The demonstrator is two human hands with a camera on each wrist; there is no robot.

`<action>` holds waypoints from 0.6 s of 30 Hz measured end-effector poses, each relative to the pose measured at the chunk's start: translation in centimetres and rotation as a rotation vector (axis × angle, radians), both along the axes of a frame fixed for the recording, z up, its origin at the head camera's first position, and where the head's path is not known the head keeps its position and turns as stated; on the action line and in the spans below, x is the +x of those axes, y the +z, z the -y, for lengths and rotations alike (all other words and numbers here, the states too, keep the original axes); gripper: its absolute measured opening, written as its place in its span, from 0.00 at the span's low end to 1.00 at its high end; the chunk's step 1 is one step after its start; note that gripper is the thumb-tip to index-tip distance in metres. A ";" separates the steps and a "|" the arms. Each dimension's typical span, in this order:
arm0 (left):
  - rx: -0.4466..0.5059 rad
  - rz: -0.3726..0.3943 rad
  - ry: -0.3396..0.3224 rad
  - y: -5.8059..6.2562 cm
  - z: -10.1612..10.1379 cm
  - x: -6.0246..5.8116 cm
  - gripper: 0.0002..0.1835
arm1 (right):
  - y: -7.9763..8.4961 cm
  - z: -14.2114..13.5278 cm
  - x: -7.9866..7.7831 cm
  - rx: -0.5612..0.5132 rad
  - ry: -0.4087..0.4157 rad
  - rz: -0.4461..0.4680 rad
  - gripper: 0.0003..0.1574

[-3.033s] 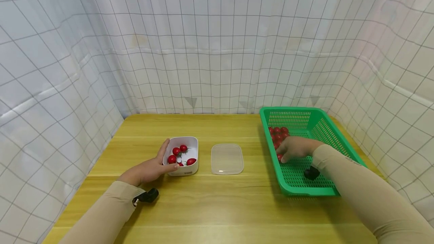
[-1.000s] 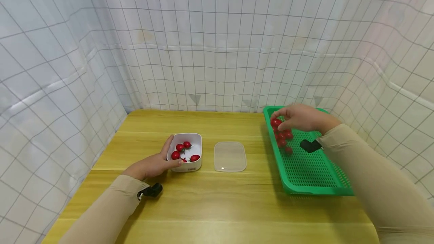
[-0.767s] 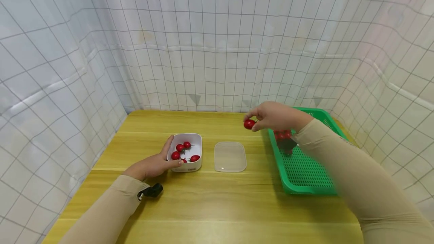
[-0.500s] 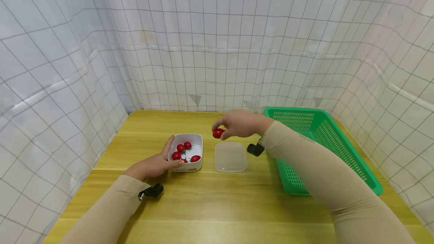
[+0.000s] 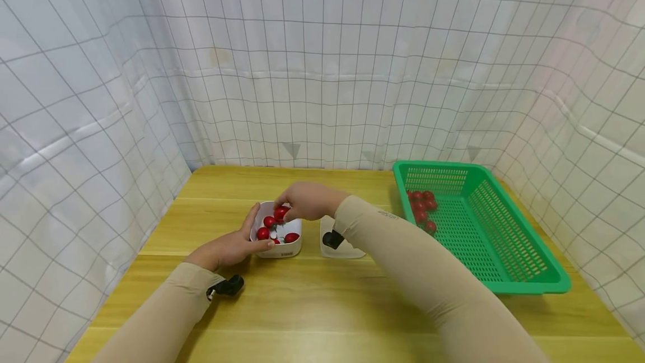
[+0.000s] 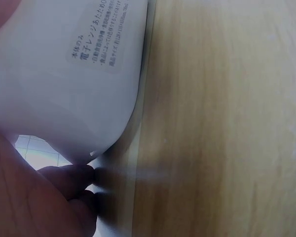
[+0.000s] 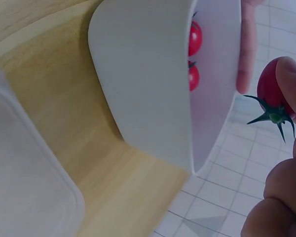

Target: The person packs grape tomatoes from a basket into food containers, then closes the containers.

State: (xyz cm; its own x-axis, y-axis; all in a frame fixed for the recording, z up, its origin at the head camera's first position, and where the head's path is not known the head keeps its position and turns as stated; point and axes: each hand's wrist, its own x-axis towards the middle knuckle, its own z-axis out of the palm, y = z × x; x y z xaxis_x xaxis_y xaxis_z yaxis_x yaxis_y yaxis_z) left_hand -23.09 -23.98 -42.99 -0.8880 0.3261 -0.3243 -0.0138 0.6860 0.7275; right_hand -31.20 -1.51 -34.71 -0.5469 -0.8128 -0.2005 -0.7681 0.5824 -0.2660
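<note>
My left hand (image 5: 228, 247) holds the white square plastic container (image 5: 294, 249) at its left side, thumb on the front wall and fingers along the back. Several red cherry tomatoes (image 5: 262, 233) with green stems lie inside it. My right hand (image 5: 313, 200) pinches another cherry tomato (image 7: 270, 89) between thumb and fingers, over the container's back part. In the right wrist view its green calyx hangs free, level with the open top. A printed label (image 6: 101, 32) shows on the container's wall in the left wrist view.
A translucent square lid (image 5: 347, 251) lies right of the container, partly under my right wrist. Farther right stands a green slotted basket (image 5: 526, 287) with several cherry tomatoes (image 5: 419, 206) along its left side. White gridded curtains (image 5: 332, 94) enclose the wooden table (image 5: 282, 307).
My right hand picked a cherry tomato out of the green basket and carried it left, past the lid, to above the container. My left hand kept its hold on the container.
</note>
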 end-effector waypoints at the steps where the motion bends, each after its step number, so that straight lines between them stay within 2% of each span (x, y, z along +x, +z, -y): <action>1: 0.000 -0.001 -0.002 0.0 0.0 0.0 0.66 | -0.3 0.2 0.0 -0.001 0.000 -0.004 0.21; 7: -0.004 -0.011 -0.013 0.1 0.0 0.1 0.65 | -1.5 1.0 -0.1 -0.005 -0.013 0.004 0.23; 18: 0.000 -0.022 -0.013 -0.1 0.1 0.1 0.66 | -2.4 1.8 0.0 0.003 -0.006 0.017 0.23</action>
State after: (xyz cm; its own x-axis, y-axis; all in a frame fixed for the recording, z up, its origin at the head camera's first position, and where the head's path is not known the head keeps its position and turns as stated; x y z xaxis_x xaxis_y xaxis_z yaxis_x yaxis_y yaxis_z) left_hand -22.98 -24.09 -43.09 -0.8907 0.3371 -0.3051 0.0106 0.6862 0.7273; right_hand -31.17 -3.26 -37.15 -0.5484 -0.8088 -0.2122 -0.7599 0.5880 -0.2773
